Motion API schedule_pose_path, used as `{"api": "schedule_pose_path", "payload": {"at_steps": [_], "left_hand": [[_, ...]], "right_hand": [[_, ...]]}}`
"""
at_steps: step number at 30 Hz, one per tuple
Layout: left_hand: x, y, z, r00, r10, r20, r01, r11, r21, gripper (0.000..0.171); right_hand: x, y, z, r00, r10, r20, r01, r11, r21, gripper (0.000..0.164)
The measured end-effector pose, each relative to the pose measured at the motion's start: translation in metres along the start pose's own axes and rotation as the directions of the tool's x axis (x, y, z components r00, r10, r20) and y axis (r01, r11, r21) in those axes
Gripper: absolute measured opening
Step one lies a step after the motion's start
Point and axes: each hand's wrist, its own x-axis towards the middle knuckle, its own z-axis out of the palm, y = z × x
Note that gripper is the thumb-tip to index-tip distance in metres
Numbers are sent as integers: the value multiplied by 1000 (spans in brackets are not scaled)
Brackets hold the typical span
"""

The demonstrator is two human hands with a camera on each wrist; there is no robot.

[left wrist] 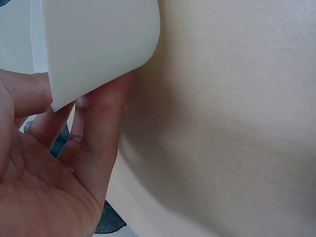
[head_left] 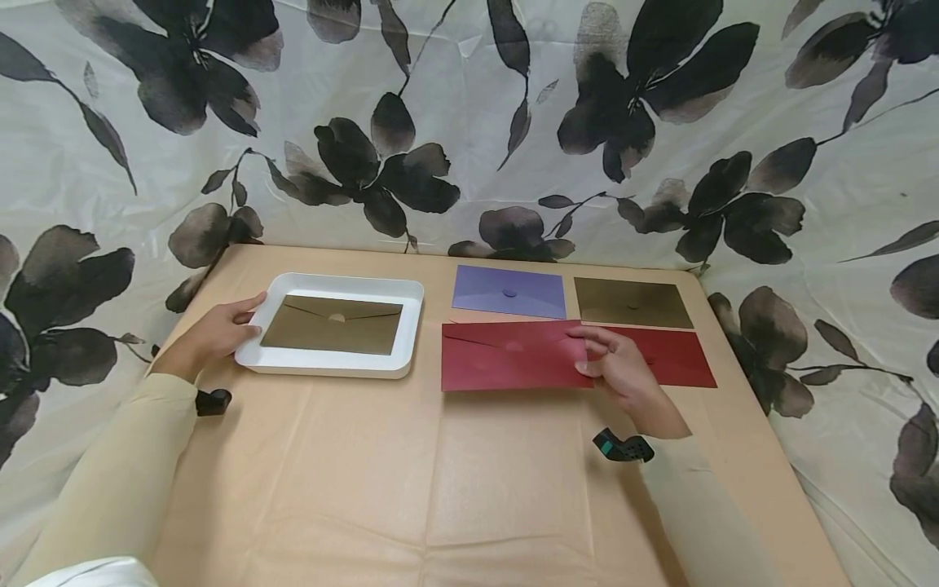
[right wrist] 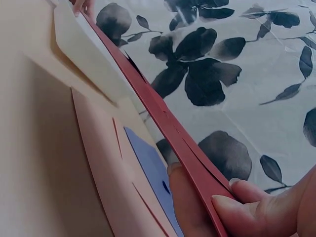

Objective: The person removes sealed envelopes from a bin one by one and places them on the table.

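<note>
My left hand point(head_left: 220, 333) grips the left rim of a white tray point(head_left: 330, 365), thumb at the rim and fingers below it in the left wrist view. Inside the tray lies a gold envelope point(head_left: 330, 334). With thumb and fingers, my right hand point(head_left: 623, 371) pinches the right end of a red envelope point(head_left: 506, 356), raised above the table. Behind it lie a purple-blue envelope point(head_left: 509, 287) and another gold envelope point(head_left: 634, 295). A second red envelope point(head_left: 682, 359) rests partly behind my right hand. In the right wrist view, a pinkish envelope point(right wrist: 101, 148) lies below the raised one.
A tan covering with creases spreads over the table point(head_left: 352, 473). Behind and beside it hangs white cloth point(head_left: 499, 106) with dark flowers. Dark wrist devices sit on both wrists.
</note>
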Motion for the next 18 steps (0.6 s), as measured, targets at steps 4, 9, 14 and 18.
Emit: {"api": "schedule_pose_path", "payload": {"at_steps": [4,9,14,18], "left_hand": [[1,1,2,1000,7,-4,-7,1000,-12,75],[3,4,7,999,52,1,-52,998,-32,74],[0,4,6,999,39,-17,-39,999,-29,74],[-4,4,2,1000,19,-22,-20,999,-30,75]], "right_hand": [[-6,3,-12,1000,-4,0,4,1000,11,59],[-13,8,-29,1000,5,-30,-5,1000,-10,58],[-17,11,-41,1000,1,-22,-2,999,-36,58],[-17,13,-47,1000,-4,-12,4,999,-35,58]]}}
